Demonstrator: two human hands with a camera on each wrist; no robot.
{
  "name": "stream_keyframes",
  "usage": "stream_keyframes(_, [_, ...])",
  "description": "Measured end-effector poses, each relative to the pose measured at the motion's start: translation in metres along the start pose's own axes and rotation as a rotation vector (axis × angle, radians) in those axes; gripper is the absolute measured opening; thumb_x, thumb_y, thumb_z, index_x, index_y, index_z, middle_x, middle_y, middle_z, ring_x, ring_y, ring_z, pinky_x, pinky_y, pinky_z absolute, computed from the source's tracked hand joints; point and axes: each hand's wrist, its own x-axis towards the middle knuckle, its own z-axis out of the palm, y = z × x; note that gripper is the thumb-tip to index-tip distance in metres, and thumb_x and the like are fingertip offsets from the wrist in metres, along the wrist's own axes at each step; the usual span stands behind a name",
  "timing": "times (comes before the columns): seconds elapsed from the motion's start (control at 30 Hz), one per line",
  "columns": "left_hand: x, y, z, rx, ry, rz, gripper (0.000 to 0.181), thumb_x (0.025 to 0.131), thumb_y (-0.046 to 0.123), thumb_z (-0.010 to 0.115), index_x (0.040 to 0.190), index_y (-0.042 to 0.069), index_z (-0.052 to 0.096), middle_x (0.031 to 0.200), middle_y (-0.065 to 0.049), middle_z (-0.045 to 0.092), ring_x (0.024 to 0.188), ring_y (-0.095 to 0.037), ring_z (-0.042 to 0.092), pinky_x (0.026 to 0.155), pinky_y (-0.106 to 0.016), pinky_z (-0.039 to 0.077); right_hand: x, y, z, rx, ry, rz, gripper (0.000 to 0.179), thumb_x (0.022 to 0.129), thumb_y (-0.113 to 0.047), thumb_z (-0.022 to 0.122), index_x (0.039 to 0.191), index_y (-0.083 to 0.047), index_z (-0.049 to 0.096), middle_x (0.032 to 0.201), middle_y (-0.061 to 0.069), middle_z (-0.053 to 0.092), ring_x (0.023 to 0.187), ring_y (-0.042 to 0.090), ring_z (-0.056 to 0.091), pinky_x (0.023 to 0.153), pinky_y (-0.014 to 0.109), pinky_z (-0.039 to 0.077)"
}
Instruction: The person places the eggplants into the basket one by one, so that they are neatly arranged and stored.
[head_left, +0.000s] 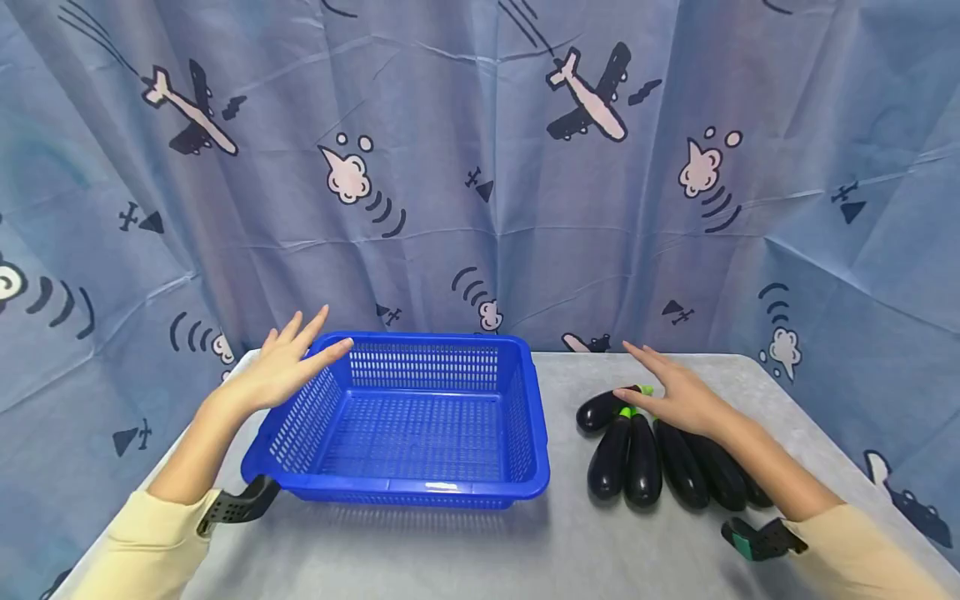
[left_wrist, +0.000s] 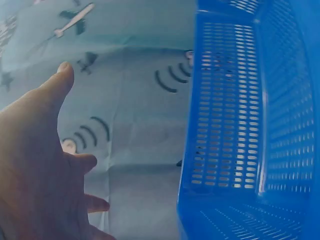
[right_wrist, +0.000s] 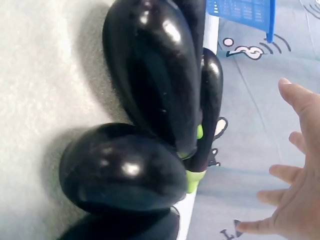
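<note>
Above the left rim of a blue plastic basket (head_left: 412, 487), my left hand (head_left: 281, 371) hovers with its fingers spread and nothing in them. The left wrist view shows that hand (left_wrist: 45, 160) beside the basket wall (left_wrist: 225, 105), apart from it. To the right, my right hand (head_left: 682, 400) is held over several dark eggplants (head_left: 643, 462) with green stem ends, its fingers stretched out. One eggplant (head_left: 597, 412) lies crosswise behind the others. In the right wrist view the right hand (right_wrist: 295, 175) grips nothing, and eggplants (right_wrist: 155, 70) lie close together.
The basket stands on a grey-white table (head_left: 390, 558), with only its slotted walls and floor visible inside. A blue curtain (head_left: 450, 167) printed with airplanes hangs behind and at both sides. Black straps (head_left: 240, 502) circle both wrists.
</note>
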Motion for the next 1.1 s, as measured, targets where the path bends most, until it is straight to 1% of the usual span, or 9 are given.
stream_keyframes(0.1, [-0.005,-0.009,0.001,-0.063,0.008,0.014,0.093,0.107,0.066,0.037,0.169,0.006,0.004,0.169,-0.038,-0.005,0.155,-0.06,-0.007,0.12,-0.079,-0.002,0.001,0.007,0.005,0.036,0.017,-0.047,0.087,0.101,-0.044,0.071,0.165,-0.003,0.029,0.163,0.038,0.031,0.145,0.062,0.034,0.11,0.08,0.034])
stream_keyframes(0.23, [-0.012,-0.019,0.001,-0.138,0.021,0.017,0.089,0.109,0.062,0.034,0.168,0.004,0.002,0.169,-0.038,-0.005,0.156,-0.059,-0.005,0.118,-0.082,0.004,0.003,0.011,0.009,0.046,0.041,-0.082,0.086,0.099,-0.041,0.074,0.164,-0.003,0.032,0.16,0.035,0.039,0.143,0.059,0.04,0.109,0.077,0.038])
stream_keyframes(0.33, [-0.017,-0.026,0.004,-0.19,0.041,0.017,0.087,0.111,0.059,0.033,0.168,0.003,0.0,0.17,-0.037,-0.005,0.157,-0.058,-0.003,0.117,-0.083,0.007,0.005,0.013,0.011,0.049,0.049,-0.095,0.086,0.097,-0.039,0.077,0.163,-0.004,0.035,0.159,0.033,0.042,0.141,0.058,0.043,0.108,0.076,0.04])
stream_keyframes(0.43, [-0.024,-0.034,0.007,-0.226,0.072,0.013,0.083,0.112,0.056,0.029,0.167,0.001,0.0,0.17,-0.036,-0.001,0.157,-0.058,-0.001,0.117,-0.084,0.006,0.007,0.014,0.013,0.057,0.045,-0.098,0.086,0.096,-0.039,0.078,0.163,-0.005,0.037,0.158,0.032,0.044,0.141,0.058,0.044,0.108,0.075,0.041])
stream_keyframes(0.57, [-0.031,-0.045,0.012,-0.261,0.109,-0.024,0.081,0.113,0.055,0.023,0.166,-0.001,0.0,0.17,-0.035,0.003,0.156,-0.059,0.001,0.117,-0.084,0.004,0.008,0.016,0.016,0.073,0.027,-0.09,0.087,0.095,-0.041,0.079,0.162,-0.005,0.038,0.158,0.032,0.044,0.142,0.058,0.044,0.108,0.075,0.041])
stream_keyframes(0.7, [-0.033,-0.056,0.02,-0.342,0.127,-0.078,0.079,0.114,0.053,0.018,0.166,-0.003,-0.001,0.169,-0.036,0.005,0.151,-0.063,0.017,0.117,-0.076,0.029,0.009,0.018,0.017,0.087,0.012,-0.087,0.087,0.094,-0.041,0.08,0.161,-0.005,0.039,0.159,0.032,0.043,0.141,0.058,0.044,0.107,0.076,0.042])
stream_keyframes(0.8, [-0.034,-0.061,0.027,-0.429,0.135,-0.112,0.078,0.114,0.051,0.017,0.165,-0.004,-0.002,0.168,-0.038,0.008,0.143,-0.066,0.034,0.105,-0.07,0.049,0.011,0.02,0.019,0.091,0.001,-0.097,0.086,0.093,-0.04,0.081,0.16,-0.004,0.041,0.159,0.031,0.044,0.141,0.057,0.045,0.107,0.075,0.043])
stream_keyframes(0.93, [-0.033,-0.067,0.032,-0.515,0.132,-0.147,0.077,0.114,0.049,0.016,0.165,-0.005,-0.002,0.164,-0.042,0.019,0.137,-0.063,0.045,0.101,-0.063,0.055,0.014,0.021,0.02,0.084,-0.01,-0.116,0.083,0.093,-0.04,0.081,0.158,-0.002,0.044,0.157,0.03,0.047,0.14,0.056,0.047,0.107,0.074,0.044])
stream_keyframes(1.1, [-0.032,-0.076,0.035,-0.547,0.08,-0.209,0.076,0.114,0.047,0.017,0.164,-0.006,-0.001,0.158,-0.044,0.029,0.126,-0.053,0.054,0.085,-0.038,0.056,0.017,0.021,0.021,0.101,-0.032,-0.121,0.081,0.094,-0.038,0.08,0.157,0.0,0.045,0.149,0.033,0.054,0.137,0.057,0.051,0.105,0.074,0.045])
